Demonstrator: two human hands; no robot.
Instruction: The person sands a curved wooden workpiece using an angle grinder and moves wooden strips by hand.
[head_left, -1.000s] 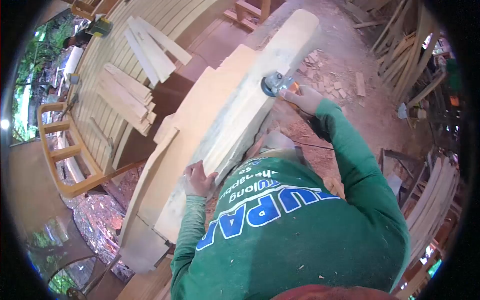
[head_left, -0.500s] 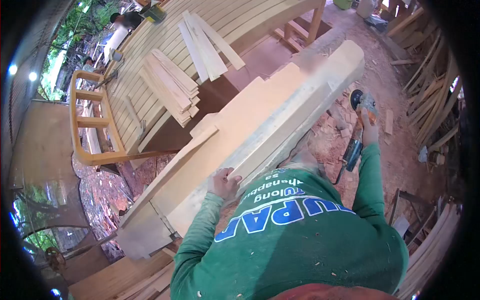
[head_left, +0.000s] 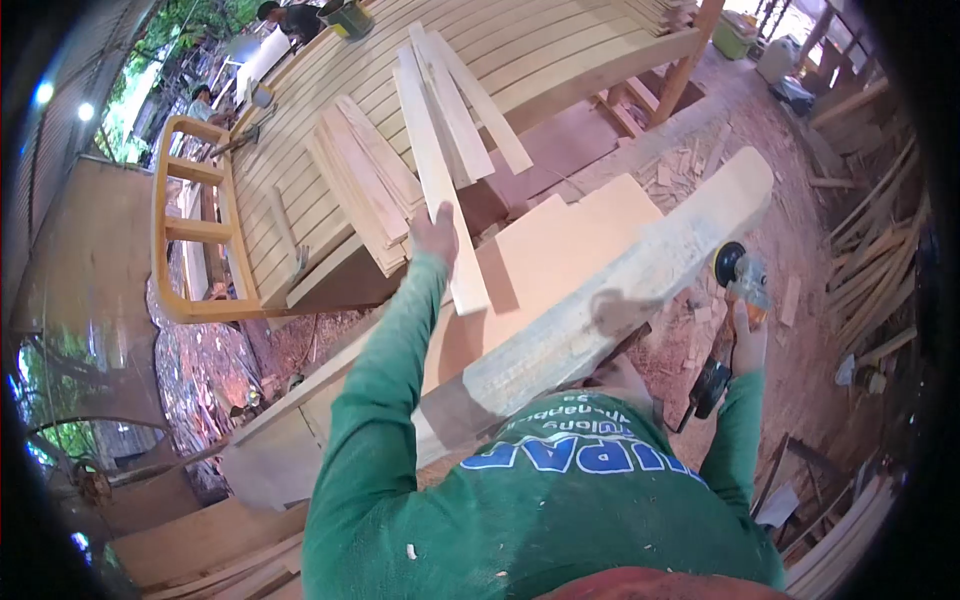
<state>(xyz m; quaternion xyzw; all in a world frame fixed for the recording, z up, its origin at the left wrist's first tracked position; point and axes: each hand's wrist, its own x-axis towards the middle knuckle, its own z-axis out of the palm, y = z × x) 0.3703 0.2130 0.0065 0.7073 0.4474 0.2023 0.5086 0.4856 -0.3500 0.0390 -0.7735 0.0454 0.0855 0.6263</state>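
My left hand reaches forward across the workbench, its fingers closed on the edge of a long pale wooden slat. The slat's near end hangs over the bench's flat board; its far end lies by a stack of slats. In my right hand, off the bench's right side, is a power tool that looks like an angle grinder, with a round dark disc facing the bench. A thick dusty beam runs along the bench's near side.
Beyond the bench stands a large slatted wooden piece with another slat stack, a hammer and a tin on it. A person is at the far side. Scrap wood is piled at right; wood chips litter the floor.
My left hand has moved from the near beam forward to the slat stacks, holding a slat there. The strip that lay along the beam no longer shows there. The grinder stays in my right hand.
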